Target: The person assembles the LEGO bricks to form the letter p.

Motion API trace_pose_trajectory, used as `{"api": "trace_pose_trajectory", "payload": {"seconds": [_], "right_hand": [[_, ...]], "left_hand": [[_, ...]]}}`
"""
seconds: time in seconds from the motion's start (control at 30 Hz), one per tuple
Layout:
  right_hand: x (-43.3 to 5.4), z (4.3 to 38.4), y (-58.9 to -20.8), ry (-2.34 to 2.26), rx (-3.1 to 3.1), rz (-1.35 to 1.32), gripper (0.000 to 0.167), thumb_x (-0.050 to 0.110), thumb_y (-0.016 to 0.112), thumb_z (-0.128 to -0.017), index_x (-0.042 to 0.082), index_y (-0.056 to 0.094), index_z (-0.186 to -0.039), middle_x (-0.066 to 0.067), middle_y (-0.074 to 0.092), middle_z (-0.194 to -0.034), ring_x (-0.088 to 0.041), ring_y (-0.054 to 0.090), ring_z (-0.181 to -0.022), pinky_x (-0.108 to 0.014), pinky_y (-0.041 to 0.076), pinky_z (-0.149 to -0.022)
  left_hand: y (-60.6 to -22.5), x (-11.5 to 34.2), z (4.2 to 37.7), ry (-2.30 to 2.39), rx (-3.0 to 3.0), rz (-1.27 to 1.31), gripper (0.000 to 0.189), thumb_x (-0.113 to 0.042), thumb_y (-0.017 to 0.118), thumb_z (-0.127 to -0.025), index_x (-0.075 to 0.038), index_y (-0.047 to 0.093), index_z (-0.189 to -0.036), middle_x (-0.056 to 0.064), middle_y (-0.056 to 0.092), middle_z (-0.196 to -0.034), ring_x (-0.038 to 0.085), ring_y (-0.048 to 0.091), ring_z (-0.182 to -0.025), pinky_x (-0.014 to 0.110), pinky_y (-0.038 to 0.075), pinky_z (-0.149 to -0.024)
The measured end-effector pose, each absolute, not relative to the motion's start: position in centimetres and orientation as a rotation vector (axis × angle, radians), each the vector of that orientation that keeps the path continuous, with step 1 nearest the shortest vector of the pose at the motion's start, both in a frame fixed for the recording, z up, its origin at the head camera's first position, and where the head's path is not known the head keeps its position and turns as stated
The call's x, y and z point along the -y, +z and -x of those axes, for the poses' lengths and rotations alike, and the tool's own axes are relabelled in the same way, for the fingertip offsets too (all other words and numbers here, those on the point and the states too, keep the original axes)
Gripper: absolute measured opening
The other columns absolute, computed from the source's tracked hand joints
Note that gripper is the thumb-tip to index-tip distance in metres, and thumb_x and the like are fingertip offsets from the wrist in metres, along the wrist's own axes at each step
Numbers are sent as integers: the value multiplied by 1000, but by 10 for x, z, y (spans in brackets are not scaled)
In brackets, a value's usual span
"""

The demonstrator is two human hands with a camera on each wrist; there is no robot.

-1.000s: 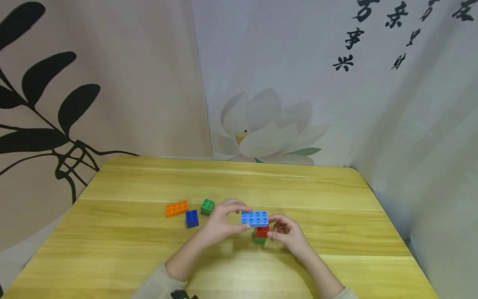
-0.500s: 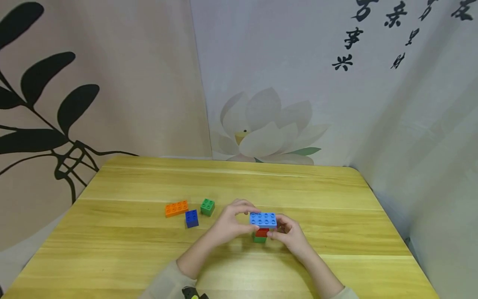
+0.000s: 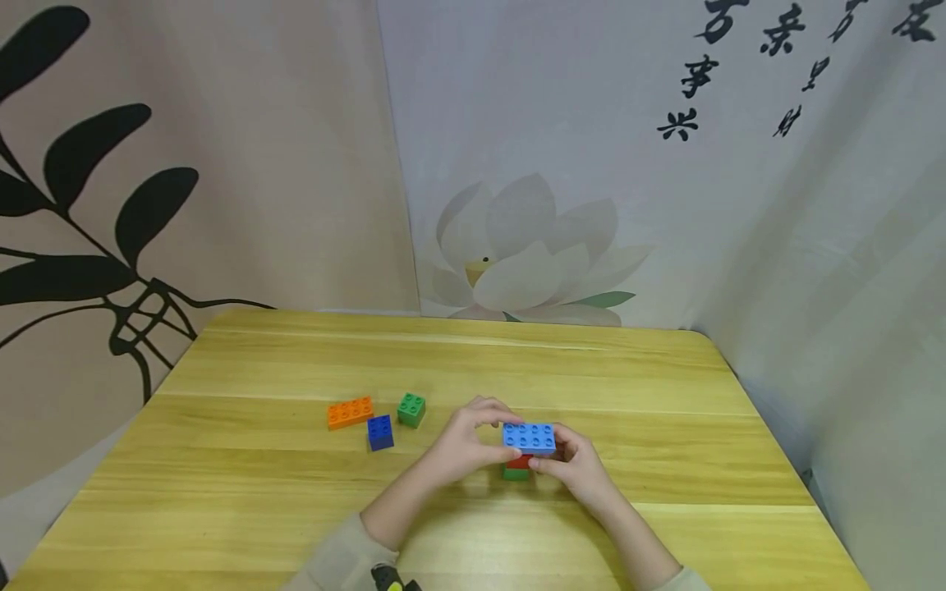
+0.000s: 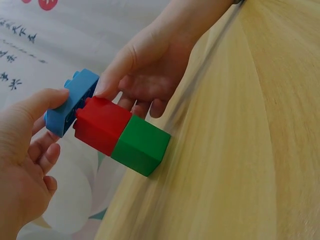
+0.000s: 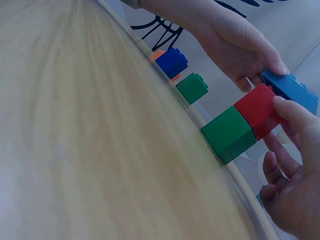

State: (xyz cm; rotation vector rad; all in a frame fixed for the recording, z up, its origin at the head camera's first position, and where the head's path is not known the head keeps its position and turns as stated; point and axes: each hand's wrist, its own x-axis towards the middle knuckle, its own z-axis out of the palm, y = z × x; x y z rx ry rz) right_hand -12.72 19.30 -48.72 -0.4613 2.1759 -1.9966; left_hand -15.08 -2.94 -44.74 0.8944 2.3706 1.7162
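Pinched the light blue brick [image 3: 529, 438] in the left hand [image 3: 464, 442], just above the red brick [image 4: 103, 125] gripped in the right hand [image 3: 580, 469], with the lower green brick [image 4: 141, 146] directly below that hand's grip.

Red brick [image 3: 521, 462] partly covered, sleeves [image 3: 343, 560] cropped at bottom

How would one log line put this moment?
left hand: pinches light-blue brick | right hand: holds red brick | red brick: on green brick
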Motion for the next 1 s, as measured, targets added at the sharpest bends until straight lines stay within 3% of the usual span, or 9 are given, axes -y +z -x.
{"api": "trace_pose_trajectory", "payload": {"seconds": [0.3, 0.67, 1.0], "right_hand": [[-193, 126, -487, -2004, -2156, 477, 39, 2, 70, -85, -10, 56, -120, -11, 64, -110, -19, 61, -98, -29, 49, -84], [-193, 126, -488, -2019, -2137, 477, 39, 1, 70, -85, -10, 55, -120, -8, 64, -111, -19, 61, -101, -30, 48, -87], [-193, 127, -488, -2020, -2119, 477, 38, 2, 70, -85, -9, 55, -119, -11, 63, -111, -20, 61, -101, -30, 48, -88]], "left_hand": [[-452, 24, 151, 1702, -2376, -838, 35, -22, 82, -78, -15, 72, -111, -14, 61, -106, 15, 50, -99, 50, 43, -86], [-453, 23, 151, 1702, -2365, -839, 34, -24, 81, -78, -19, 72, -110, -14, 61, -107, 14, 49, -101, 49, 42, -87], [-450, 22, 151, 1658, -2374, -859, 33, -22, 80, -79, -18, 71, -111, -13, 60, -100, 27, 50, -94, 48, 43, -80]]}}
